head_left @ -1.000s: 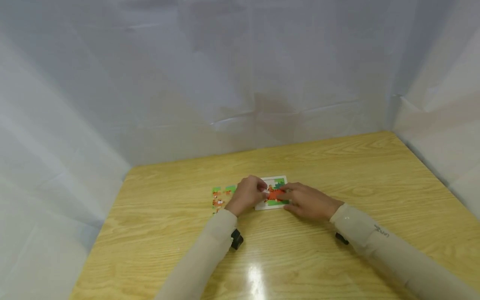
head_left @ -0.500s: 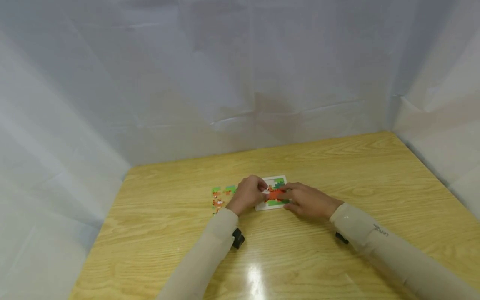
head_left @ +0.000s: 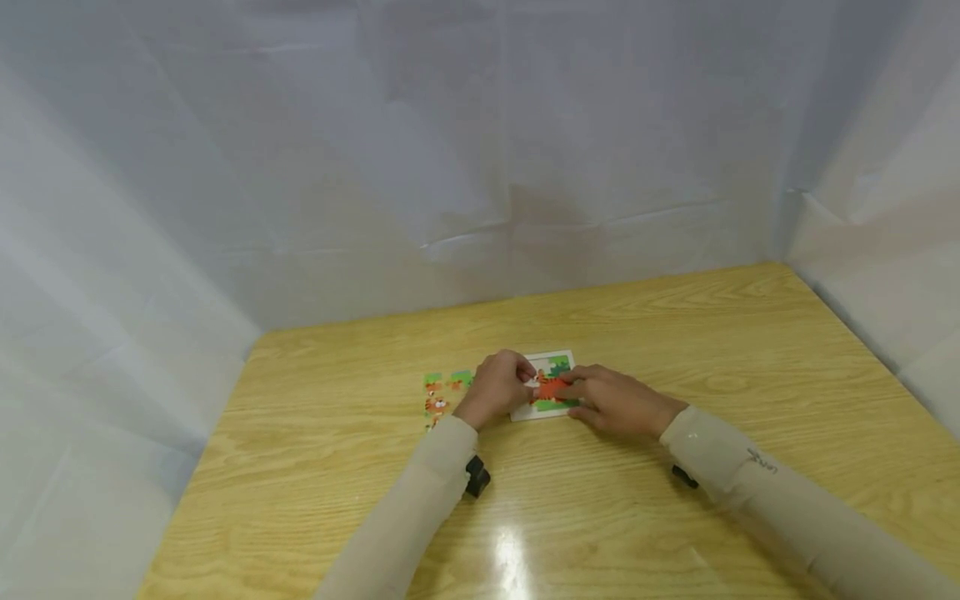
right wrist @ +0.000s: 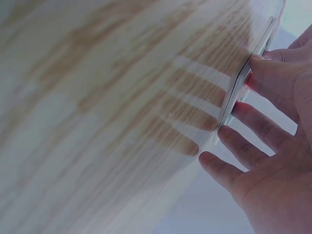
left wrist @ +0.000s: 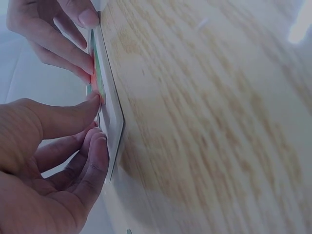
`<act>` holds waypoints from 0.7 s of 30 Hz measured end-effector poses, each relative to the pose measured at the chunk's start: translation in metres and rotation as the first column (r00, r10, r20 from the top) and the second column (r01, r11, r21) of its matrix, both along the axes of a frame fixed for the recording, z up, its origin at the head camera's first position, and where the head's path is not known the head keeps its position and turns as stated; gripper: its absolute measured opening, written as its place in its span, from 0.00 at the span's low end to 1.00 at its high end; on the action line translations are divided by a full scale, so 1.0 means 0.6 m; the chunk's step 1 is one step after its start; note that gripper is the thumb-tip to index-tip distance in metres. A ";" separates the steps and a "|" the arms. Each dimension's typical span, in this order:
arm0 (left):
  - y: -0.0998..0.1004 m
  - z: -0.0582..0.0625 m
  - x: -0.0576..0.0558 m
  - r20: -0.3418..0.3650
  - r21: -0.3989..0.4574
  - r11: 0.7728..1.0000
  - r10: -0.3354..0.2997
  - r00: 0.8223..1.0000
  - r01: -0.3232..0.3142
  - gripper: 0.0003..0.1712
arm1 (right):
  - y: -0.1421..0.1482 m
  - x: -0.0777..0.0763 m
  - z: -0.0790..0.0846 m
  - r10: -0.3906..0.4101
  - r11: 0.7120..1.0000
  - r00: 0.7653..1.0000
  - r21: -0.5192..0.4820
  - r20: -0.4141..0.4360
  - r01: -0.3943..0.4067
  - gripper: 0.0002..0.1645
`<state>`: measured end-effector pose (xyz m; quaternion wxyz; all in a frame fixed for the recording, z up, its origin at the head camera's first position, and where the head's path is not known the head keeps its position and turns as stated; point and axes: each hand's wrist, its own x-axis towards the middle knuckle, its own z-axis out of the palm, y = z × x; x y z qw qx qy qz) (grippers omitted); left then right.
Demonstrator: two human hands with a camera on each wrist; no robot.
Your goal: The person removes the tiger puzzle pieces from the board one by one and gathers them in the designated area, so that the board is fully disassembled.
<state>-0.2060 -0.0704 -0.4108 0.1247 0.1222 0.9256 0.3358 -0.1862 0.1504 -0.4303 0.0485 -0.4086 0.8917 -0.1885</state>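
Note:
A small jigsaw puzzle (head_left: 551, 390) with an orange striped animal on green lies in its white tray (head_left: 543, 416) on the table. My left hand (head_left: 493, 390) is over the tray's left side, thumb and fingers curled. In the left wrist view, that hand (left wrist: 58, 141) pinches a small puzzle piece (left wrist: 99, 115), mostly hidden by the fingertips, close against the tray's surface. My right hand (head_left: 618, 402) comes from the right with fingers extended. In the right wrist view its spread fingers (right wrist: 258, 124) rest on the puzzle and along the tray edge (right wrist: 234, 92).
Several loose puzzle pieces (head_left: 437, 406), orange and green, lie left of my left hand, partly covered by it. The wooden table (head_left: 337, 467) is bounded behind by a white sheet (head_left: 450, 167). A dark wrist device (head_left: 476, 477) sits under my left cuff.

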 end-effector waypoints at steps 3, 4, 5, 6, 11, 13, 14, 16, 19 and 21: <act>0.000 -0.001 -0.001 -0.002 -0.002 1.000 0.003 1.000 -0.003 0.13 | 0.000 0.001 0.001 -0.003 1.000 1.000 -0.001 0.002 0.003 0.21; 0.000 -0.001 -0.001 -0.003 -0.002 1.000 0.003 1.000 -0.003 0.13 | 0.000 0.002 0.001 -0.005 1.000 1.000 -0.001 0.004 0.005 0.21; 0.000 -0.002 -0.001 -0.005 -0.004 1.000 0.003 1.000 -0.003 0.13 | 0.000 0.002 0.002 -0.007 1.000 1.000 0.000 0.005 0.007 0.21; 0.000 -0.002 -0.001 -0.006 -0.005 1.000 0.003 1.000 -0.003 0.13 | -0.001 0.003 0.002 -0.009 1.000 1.000 0.000 0.007 0.009 0.21; 0.001 -0.002 -0.001 -0.012 -0.011 1.000 0.006 1.000 -0.006 0.13 | 0.000 0.004 0.004 -0.008 1.000 1.000 0.002 -0.002 0.008 0.21; 0.002 -0.001 -0.001 -0.015 -0.011 1.000 0.008 1.000 -0.009 0.14 | 0.000 0.004 0.003 -0.005 1.000 1.000 0.000 -0.004 0.005 0.21; 0.002 -0.001 0.000 -0.017 -0.011 1.000 0.010 1.000 -0.010 0.14 | 0.000 0.004 0.003 -0.004 1.000 1.000 -0.002 -0.005 0.004 0.21; 0.002 -0.001 0.000 -0.022 -0.010 1.000 0.014 1.000 -0.014 0.14 | 0.000 0.005 0.004 0.001 1.000 1.000 -0.001 -0.012 -0.001 0.21; 0.003 -0.001 0.001 -0.028 -0.006 1.000 0.022 0.999 -0.022 0.14 | -0.001 0.005 0.005 -0.002 1.000 1.000 0.003 -0.008 0.002 0.21; 0.003 -0.002 0.001 -0.034 -0.004 1.000 0.027 0.999 -0.027 0.13 | -0.001 0.005 0.005 -0.004 1.000 1.000 0.010 -0.007 0.004 0.21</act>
